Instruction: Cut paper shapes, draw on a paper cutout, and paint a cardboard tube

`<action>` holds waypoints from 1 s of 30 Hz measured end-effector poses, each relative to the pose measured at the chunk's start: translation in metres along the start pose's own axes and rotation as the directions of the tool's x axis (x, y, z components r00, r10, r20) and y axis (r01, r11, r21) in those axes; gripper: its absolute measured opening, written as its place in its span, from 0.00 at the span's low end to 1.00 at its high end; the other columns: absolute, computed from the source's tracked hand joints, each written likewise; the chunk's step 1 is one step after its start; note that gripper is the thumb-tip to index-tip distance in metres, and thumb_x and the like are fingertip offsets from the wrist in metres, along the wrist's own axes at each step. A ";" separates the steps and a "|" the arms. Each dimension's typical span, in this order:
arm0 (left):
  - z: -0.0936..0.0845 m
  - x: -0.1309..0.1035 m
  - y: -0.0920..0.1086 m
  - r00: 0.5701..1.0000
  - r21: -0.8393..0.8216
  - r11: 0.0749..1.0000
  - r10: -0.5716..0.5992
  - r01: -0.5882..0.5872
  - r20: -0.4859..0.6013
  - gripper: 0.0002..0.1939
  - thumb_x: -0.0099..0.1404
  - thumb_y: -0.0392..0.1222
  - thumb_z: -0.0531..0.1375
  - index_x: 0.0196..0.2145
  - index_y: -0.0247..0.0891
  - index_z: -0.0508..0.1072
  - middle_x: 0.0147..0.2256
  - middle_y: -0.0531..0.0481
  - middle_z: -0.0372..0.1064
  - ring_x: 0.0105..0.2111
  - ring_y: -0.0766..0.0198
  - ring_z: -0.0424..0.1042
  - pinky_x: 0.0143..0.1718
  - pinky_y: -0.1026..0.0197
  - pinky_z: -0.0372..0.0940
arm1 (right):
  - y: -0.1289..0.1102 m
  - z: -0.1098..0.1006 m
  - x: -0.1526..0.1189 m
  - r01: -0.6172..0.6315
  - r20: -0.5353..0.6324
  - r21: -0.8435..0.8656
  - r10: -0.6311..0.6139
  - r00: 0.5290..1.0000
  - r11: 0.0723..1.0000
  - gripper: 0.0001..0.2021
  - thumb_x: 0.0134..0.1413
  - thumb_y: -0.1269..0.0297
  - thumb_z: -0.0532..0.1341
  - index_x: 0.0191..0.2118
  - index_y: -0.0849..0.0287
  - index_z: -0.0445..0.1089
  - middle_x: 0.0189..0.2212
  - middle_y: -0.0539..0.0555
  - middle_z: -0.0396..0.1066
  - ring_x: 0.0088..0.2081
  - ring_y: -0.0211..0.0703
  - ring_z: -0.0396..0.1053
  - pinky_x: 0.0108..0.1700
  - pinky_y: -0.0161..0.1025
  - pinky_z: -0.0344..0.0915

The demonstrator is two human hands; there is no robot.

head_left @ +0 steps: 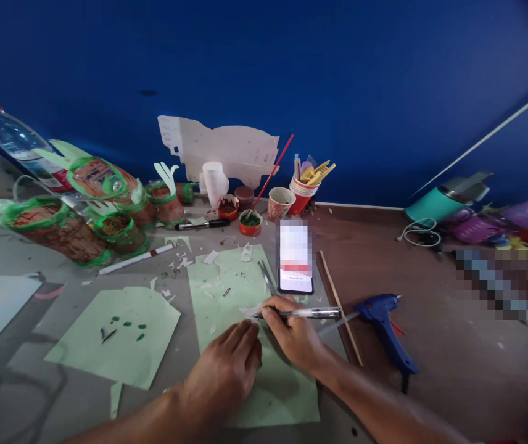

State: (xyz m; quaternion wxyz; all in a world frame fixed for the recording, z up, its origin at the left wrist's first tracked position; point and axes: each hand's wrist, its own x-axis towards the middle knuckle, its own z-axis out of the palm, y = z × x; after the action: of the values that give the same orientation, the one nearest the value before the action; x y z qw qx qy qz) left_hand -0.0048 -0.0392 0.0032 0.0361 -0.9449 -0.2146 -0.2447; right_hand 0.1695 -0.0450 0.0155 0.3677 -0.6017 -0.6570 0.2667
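Observation:
My right hand is closed round a clear-barrelled pen, its tip pointing left. At that tip shows a small cut piece of white paper. My left hand has its fingers pressed together, the fingertips at the near edge of this piece, pinning it; their undersides are hidden. Beneath both hands lies a pale green sheet, strewn with paper scraps. Scissors lie just beyond my right hand, partly covered by it. A phone with a lit screen is behind them.
A blue glue gun and a thin wooden stick lie to the right. Painted brown and green containers stand at left, beside another green sheet. Paint pots, a paper cup and a black marker are farther back.

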 end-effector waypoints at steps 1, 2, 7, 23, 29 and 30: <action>0.000 0.000 0.000 1.000 -0.004 1.000 -0.003 0.003 -0.004 0.12 0.66 0.31 0.49 0.37 0.30 0.73 0.40 0.40 0.73 0.43 0.56 0.71 0.43 0.55 0.70 | 0.000 0.000 0.000 0.004 0.000 -0.003 -0.004 1.000 1.000 0.11 0.59 0.66 0.53 0.29 0.57 0.70 0.25 0.51 0.72 0.32 0.43 0.66 0.36 0.37 0.61; -0.001 0.001 0.000 1.000 -0.008 1.000 -0.006 0.006 -0.007 0.12 0.66 0.30 0.50 0.37 0.30 0.73 0.39 0.41 0.73 0.43 0.56 0.71 0.43 0.55 0.70 | 0.000 0.000 0.000 0.006 -0.002 -0.007 -0.006 1.000 1.000 0.10 0.59 0.66 0.53 0.30 0.57 0.70 0.25 0.51 0.72 0.32 0.43 0.67 0.36 0.37 0.61; -0.001 0.001 0.001 1.000 0.008 1.000 -0.015 0.015 0.002 0.11 0.65 0.30 0.50 0.37 0.31 0.73 0.40 0.42 0.74 0.42 0.55 0.72 0.43 0.56 0.70 | 0.000 0.001 0.000 -0.010 -0.016 -0.038 0.009 1.000 0.999 0.12 0.59 0.66 0.52 0.27 0.57 0.69 0.24 0.52 0.70 0.31 0.44 0.66 0.35 0.37 0.60; 0.000 -0.002 0.000 0.999 0.000 1.000 0.009 -0.009 0.033 0.10 0.65 0.31 0.52 0.39 0.30 0.72 0.42 0.40 0.73 0.44 0.54 0.72 0.43 0.55 0.70 | 0.007 -0.004 0.003 -0.056 -0.128 -0.117 0.041 0.991 0.992 0.13 0.58 0.64 0.52 0.26 0.58 0.68 0.23 0.52 0.66 0.30 0.42 0.64 0.33 0.36 0.60; 0.001 -0.002 0.000 1.000 0.003 1.000 0.006 -0.006 0.025 0.11 0.65 0.30 0.51 0.38 0.30 0.73 0.42 0.39 0.73 0.45 0.54 0.71 0.43 0.54 0.70 | 0.004 -0.006 0.002 -0.048 -0.137 0.004 0.048 0.989 0.999 0.12 0.58 0.64 0.52 0.26 0.58 0.67 0.23 0.51 0.67 0.29 0.42 0.65 0.31 0.35 0.60; 0.001 -0.002 0.000 1.000 0.003 1.000 -0.001 0.001 0.012 0.11 0.66 0.30 0.51 0.38 0.30 0.73 0.42 0.40 0.73 0.44 0.55 0.71 0.43 0.54 0.70 | 0.003 -0.006 0.002 -0.042 -0.123 0.013 0.043 0.991 0.999 0.12 0.58 0.64 0.52 0.26 0.58 0.67 0.22 0.51 0.67 0.29 0.42 0.65 0.31 0.35 0.60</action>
State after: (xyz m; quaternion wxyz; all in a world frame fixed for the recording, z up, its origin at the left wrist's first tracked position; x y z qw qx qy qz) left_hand -0.0055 -0.0400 0.0014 0.0362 -0.9461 -0.2158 -0.2386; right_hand 0.1763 -0.0431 0.0169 0.4052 -0.6288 -0.6186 0.2402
